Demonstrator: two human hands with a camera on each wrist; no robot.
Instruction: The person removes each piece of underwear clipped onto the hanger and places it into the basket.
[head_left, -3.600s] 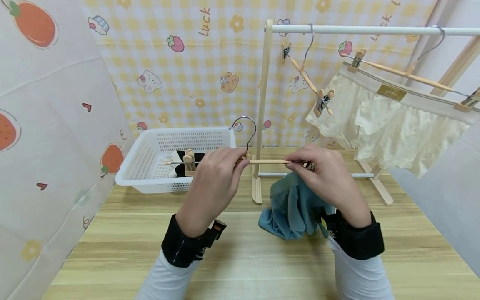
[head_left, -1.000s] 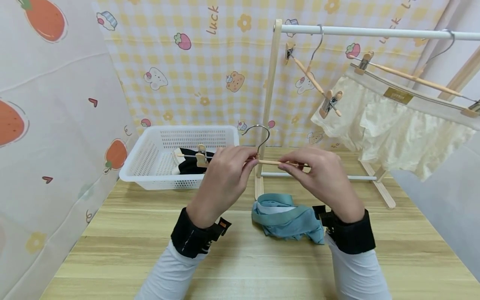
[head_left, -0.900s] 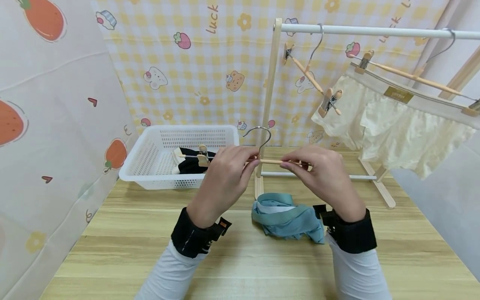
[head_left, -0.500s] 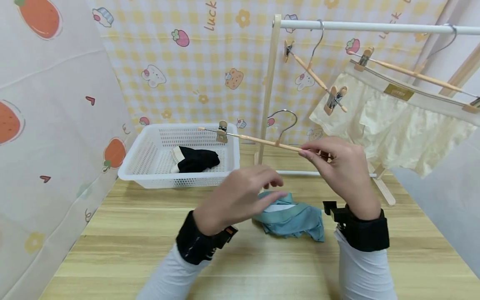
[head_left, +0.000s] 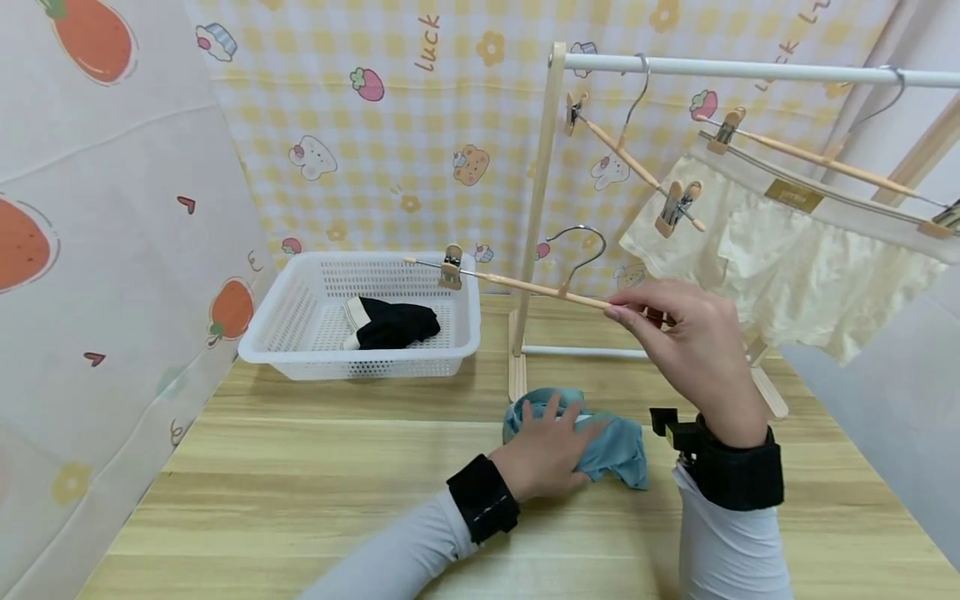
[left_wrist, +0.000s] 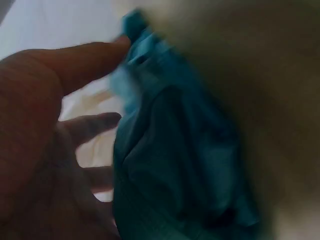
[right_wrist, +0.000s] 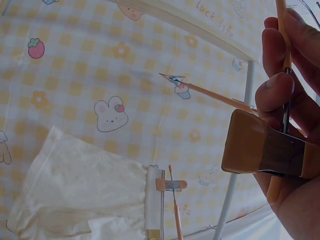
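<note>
My right hand (head_left: 693,350) pinches a wooden clip hanger (head_left: 517,284) near its right end and holds it up in the air. The hanger's hook points upward, and one clip (head_left: 451,268) shows toward its left end. In the right wrist view the other clip (right_wrist: 245,142) sits by my fingers. On the table lies a crumpled teal garment (head_left: 618,446) with a waistband. My left hand (head_left: 546,450) is over it with fingers spread, hiding part of the cloth. From the left wrist, the thumb reaches the edge of the teal garment (left_wrist: 175,160).
A white perforated basket (head_left: 360,364) at the back left holds a black garment (head_left: 393,323) with cream trim. At the right, a rack with a white rail (head_left: 750,69) carries an unloaded clip hanger (head_left: 630,162) and cream shorts (head_left: 765,258) clipped to another.
My left hand has let go of the hanger and come down onto the teal garment. The right hand alone now holds the hanger, slightly further right, with its left end raised.
</note>
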